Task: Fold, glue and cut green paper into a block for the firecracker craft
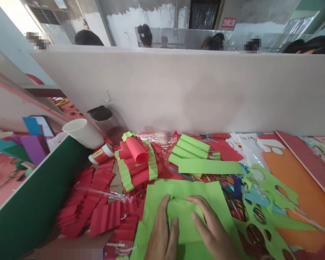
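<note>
A large bright green paper sheet [154,193] lies in front of me, with a smaller green paper piece [186,224] on top of it. My left hand [162,233] rests along the left side of the smaller piece, fingers stretched out. On its right side is my right hand [212,229], its fingers spread over the paper. Neither hand grasps anything; both touch the paper. Beyond them stands a bundle of red paper rolls [141,159] with green pleated strips. To its right are green paper rolls [192,144] and a flat green strip [209,167].
Red pleated paper pieces [105,216] heap up at the left beside a dark green divider [29,209]. A white cup [83,133], a labelled jar [101,154] and a black-lidded bottle [108,121] stand behind. Green paper with cut-out holes [272,184] and scissors [308,218] lie right.
</note>
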Available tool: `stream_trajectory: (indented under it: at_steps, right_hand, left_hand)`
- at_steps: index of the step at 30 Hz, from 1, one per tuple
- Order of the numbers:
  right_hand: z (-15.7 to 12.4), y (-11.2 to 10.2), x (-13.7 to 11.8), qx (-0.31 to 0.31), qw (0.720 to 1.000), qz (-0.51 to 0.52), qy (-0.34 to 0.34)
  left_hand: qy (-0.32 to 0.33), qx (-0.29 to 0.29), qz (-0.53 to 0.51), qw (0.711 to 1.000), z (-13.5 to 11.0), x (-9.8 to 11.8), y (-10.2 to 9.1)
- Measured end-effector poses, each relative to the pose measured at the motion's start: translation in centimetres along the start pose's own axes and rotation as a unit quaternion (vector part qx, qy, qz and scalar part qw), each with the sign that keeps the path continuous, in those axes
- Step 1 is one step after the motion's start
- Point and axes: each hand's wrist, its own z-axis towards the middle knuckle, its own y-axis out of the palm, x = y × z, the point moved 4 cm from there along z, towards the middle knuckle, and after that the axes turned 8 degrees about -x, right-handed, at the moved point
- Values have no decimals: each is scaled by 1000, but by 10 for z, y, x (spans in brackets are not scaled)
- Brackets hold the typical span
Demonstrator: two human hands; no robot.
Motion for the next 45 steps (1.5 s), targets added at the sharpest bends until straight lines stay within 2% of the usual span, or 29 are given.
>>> stream_trajectory:
  at_steps: [5, 9, 13, 16, 18, 21, 24, 26, 29, 31, 34, 39, 45]
  right_hand:
    - [7, -7, -10, -9, 1000, -12, -2]
    - [8, -7, -12, -13, 1000, -22, -18]
    - [7, -9, -18, -23, 995, -87, -33]
    - [6, -11, -29, -34, 978, -197, -65]
    - [4, -10, -36, -63, 959, -256, -104]
    - [3, -9, -43, -116, 937, -294, -145]
    - [3, -10, -44, -136, 928, -312, -153]
    - [3, -10, -43, -135, 926, -319, -149]
    - [4, -10, -40, -131, 925, -326, -144]
    - [5, -8, -38, -127, 924, -329, -146]
    - [5, -7, -36, -120, 924, -333, -146]
    - [3, -5, -34, -127, 914, -357, -144]
    - [1, -5, -30, -127, 910, -369, -141]
  left_hand:
    - [-15, -39, -10, 999, 5, 3, -11]
    - [-7, -41, 6, 999, 9, 6, -16]
    - [-15, -46, 20, 999, 11, 9, -19]
    - [-19, -54, 25, 998, 12, 12, -21]
    - [-18, -54, 26, 998, 12, 14, -21]
    - [-14, -49, 27, 998, 11, 13, -19]
    - [-9, -54, 30, 998, 9, 9, -19]
    - [1, -54, 48, 997, 10, 5, -25]
    - [27, -27, 109, 993, 18, 3, -46]
    - [45, -21, 182, 982, 27, 7, -60]
    - [42, -38, 324, 945, 46, 16, -71]
    - [130, -116, 409, 896, 73, 33, -55]
    - [146, -150, 443, 872, 99, 29, -49]
